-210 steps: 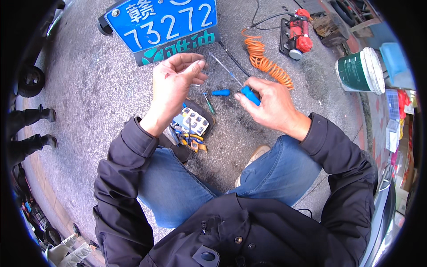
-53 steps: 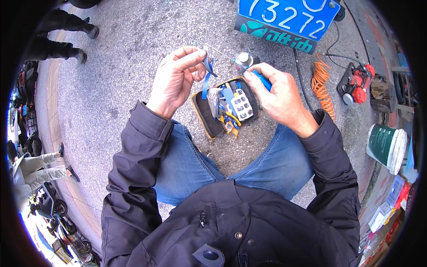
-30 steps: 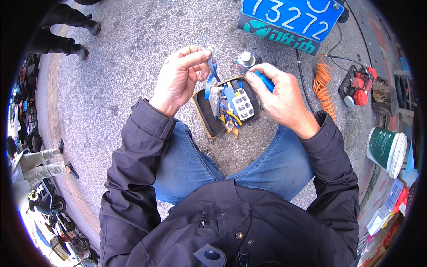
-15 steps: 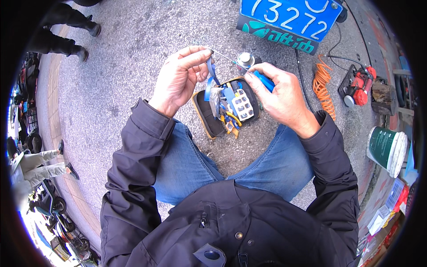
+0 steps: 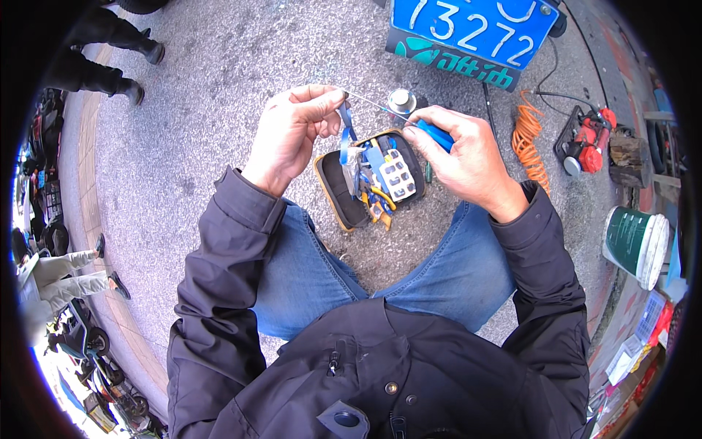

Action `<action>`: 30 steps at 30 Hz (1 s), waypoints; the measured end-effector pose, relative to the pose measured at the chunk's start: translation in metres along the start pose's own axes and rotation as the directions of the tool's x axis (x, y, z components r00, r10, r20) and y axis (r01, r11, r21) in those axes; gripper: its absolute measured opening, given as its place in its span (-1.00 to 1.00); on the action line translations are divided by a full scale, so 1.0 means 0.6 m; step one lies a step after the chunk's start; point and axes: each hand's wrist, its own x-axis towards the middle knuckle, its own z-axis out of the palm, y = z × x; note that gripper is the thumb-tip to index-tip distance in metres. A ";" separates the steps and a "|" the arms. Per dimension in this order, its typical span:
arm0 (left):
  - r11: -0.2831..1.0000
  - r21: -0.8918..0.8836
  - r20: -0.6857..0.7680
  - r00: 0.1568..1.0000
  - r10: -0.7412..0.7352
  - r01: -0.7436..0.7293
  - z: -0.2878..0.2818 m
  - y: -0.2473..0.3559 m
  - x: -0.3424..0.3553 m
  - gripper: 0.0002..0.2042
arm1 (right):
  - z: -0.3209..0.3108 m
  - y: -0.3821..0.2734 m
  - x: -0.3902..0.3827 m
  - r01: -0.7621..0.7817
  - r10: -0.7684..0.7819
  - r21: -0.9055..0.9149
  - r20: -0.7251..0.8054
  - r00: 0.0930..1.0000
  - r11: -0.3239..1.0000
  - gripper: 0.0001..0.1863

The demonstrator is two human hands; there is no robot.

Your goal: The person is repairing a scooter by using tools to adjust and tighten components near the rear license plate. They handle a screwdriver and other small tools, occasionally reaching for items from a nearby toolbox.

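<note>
My left hand [image 5: 292, 135] is closed in a pinch on a blue flat strip [image 5: 346, 132] that dangles down, at the far end of a thin metal shaft [image 5: 373, 101]. My right hand [image 5: 464, 157] grips the blue handle [image 5: 431, 134] of that tool, thumb along it. Below both hands an open tool pouch [image 5: 329, 190] lies on the ground, holding a white compartment case [image 5: 397, 179], yellow-handled tools [image 5: 382, 197] and other small items. A small silver-topped can [image 5: 401, 99] stands just beyond the shaft.
A blue number plate [image 5: 468, 25] is at top. An orange coiled hose [image 5: 530, 139], red pump [image 5: 589, 143], wood block [image 5: 629, 157] and green-white bucket [image 5: 632, 245] are right. People's legs [image 5: 95, 73] and parked two-wheelers [image 5: 99, 340] are left; my bent knees border the pouch.
The view has shifted since seven seconds ago, and my left hand has taken hold of the blue strip. In the last half second both hands have moved slightly downward.
</note>
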 end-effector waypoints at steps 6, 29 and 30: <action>0.987 0.157 0.016 0.999 0.034 -0.036 0.005 -0.001 -0.001 -0.84 | -0.006 0.011 0.005 0.119 -0.119 -0.025 0.015 0.993 0.993 -0.83; 0.986 0.127 -0.125 0.985 0.121 -0.105 0.006 -0.006 -0.003 -0.79 | -0.011 0.008 0.009 0.310 -0.330 -0.356 0.003 0.944 0.882 -0.78; 0.986 0.113 -0.140 0.981 0.135 -0.119 0.007 -0.006 -0.004 -0.77 | -0.012 0.002 0.011 0.301 -0.334 -0.400 -0.012 0.943 0.866 -0.77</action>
